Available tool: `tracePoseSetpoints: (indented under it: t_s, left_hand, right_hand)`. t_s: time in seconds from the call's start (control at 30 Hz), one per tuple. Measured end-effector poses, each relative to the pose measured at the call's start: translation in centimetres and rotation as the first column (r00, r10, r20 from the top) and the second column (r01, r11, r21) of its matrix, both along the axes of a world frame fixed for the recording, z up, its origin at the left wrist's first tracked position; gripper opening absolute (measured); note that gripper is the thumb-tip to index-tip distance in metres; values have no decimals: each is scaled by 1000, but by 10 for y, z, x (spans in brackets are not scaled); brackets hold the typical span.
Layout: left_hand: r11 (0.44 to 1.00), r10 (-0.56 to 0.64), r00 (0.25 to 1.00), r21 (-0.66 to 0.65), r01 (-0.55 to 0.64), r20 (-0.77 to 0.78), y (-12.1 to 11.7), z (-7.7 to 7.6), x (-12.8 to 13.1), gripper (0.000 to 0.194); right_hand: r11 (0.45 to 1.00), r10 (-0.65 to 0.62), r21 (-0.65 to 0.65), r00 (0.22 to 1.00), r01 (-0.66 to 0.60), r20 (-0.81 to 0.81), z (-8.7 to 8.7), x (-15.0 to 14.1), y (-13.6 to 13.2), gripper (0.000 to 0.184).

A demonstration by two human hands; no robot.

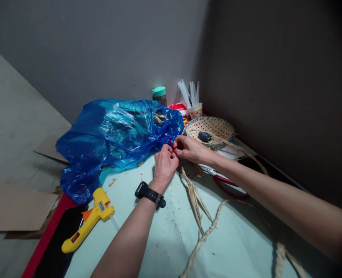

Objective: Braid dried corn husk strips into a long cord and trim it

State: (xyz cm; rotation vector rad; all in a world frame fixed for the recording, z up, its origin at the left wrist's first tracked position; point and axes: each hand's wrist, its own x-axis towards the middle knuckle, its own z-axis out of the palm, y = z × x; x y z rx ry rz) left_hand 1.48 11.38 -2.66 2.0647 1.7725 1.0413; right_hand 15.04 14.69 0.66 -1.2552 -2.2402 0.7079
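At the middle of the table, my left hand (pixel 165 162) and my right hand (pixel 189 148) meet with fingertips pinched together. Between them is a thin red strip (pixel 171 143), one end of which pokes up above the fingers. Its exact kind is too small to make out. From below my hands hangs a bundle of dried plant fibre (pixel 193 192), its loose ends splayed on the table. A braided fibre cord (pixel 201 244) curves across the front. Under my right forearm lie red-handled scissors (pixel 227 184), partly covered.
A blue plastic bag (pixel 113 131) holding fibre lies behind my left hand. A yellow glue gun (pixel 91 224) rests at the left edge. Behind stand a woven basket (pixel 214 125) with a dark spool (pixel 205 136), a cup (pixel 196 111) of translucent sticks, and a green-lidded jar (pixel 159 92).
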Motion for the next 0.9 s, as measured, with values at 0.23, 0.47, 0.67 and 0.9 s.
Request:
tracePoseSetpoints:
  t_s: [0.23,0.47,0.67,0.9]
  left_hand:
    - [1000,20,997,14,-21,74,-1,-1,2,10]
    - [998,-55,995,17,53,89,-3,1,4,7]
    - [998,-57,966,13,55,251,0,-1,3,9]
    - [995,-62,877,-44,94,476,6,-11,-2,3]
  right_hand:
    - [990,-122,-68,992,123,23,3,-10,9,12]
    - [988,-125,-85,991,128,45,0,-13,11,16]
    - [995,-94,-37,995,95,26,-2,-6,16,9]
    - [998,-41,38,994,45,-102,-5,3,8,14]
